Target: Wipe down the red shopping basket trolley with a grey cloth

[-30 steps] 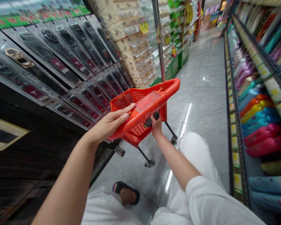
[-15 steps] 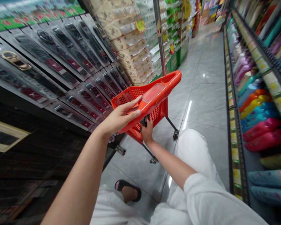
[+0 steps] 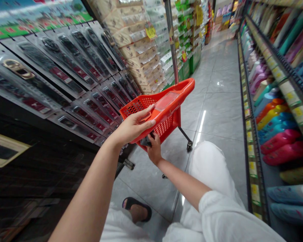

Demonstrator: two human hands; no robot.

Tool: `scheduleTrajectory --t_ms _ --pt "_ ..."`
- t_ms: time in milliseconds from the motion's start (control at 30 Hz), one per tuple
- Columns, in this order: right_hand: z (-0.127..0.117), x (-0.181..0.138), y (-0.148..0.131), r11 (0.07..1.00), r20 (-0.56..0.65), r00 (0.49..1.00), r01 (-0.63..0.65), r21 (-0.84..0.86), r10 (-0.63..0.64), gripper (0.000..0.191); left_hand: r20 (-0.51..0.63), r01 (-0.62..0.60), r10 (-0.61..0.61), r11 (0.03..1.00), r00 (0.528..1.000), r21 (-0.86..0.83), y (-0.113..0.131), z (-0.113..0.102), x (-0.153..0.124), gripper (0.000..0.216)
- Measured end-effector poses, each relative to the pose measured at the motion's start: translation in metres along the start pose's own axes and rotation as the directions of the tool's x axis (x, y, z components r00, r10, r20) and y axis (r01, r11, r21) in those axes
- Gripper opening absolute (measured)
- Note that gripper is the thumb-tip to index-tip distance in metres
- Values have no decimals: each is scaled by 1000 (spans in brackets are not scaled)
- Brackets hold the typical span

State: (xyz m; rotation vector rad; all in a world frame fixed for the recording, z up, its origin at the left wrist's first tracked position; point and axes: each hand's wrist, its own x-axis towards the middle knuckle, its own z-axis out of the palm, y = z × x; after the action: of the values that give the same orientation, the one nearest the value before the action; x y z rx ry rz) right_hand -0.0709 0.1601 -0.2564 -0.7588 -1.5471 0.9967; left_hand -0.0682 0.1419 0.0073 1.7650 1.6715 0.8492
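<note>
A red plastic shopping cart (image 3: 166, 126) with a perforated basket stands in front of me. My left hand (image 3: 135, 126) is closed round the near left end of its handle rim, thumb and fingers on the red plastic. Just below that rim, my right hand (image 3: 155, 150) pinches a small black object (image 3: 146, 139) against the near side of the basket. Its kind cannot be made out, and the fingers partly cover it. A clear-covered panel (image 3: 165, 101) is set into the cart's handle.
Packaged belts (image 3: 80, 53) hang on a rack at left. Stacked tissue packs (image 3: 138, 50) stand behind the cart. Shelves of colourful bottles (image 3: 280, 127) line the right side. Grey tiled floor (image 3: 217, 111) runs between. A caster (image 3: 189, 145) and my sandalled foot (image 3: 137, 208) are below.
My right hand has moved left and slightly down along the cart's near side with the black object. My left hand stays on the rim. The view has shifted slightly.
</note>
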Motion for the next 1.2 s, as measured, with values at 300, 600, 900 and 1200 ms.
scheduleTrajectory --t_ms 300,600,900,1200 --pt "-30 -28 82 931 169 931 -280 -233 322 56 -7 7 -7 1000 1000 -8 -2 -1 0 79" --pt "-53 20 140 839 -183 852 -519 -164 491 59 -9 30 -30 999 1000 -20 0 1 0 80" --pt "-3 -34 140 952 241 930 -233 -199 278 73 -14 32 -33 998 999 -56 -5 1 1 79" --pt "24 -58 106 824 267 825 -546 152 498 56 -28 25 -25 1000 999 5 2 1 -2 75"
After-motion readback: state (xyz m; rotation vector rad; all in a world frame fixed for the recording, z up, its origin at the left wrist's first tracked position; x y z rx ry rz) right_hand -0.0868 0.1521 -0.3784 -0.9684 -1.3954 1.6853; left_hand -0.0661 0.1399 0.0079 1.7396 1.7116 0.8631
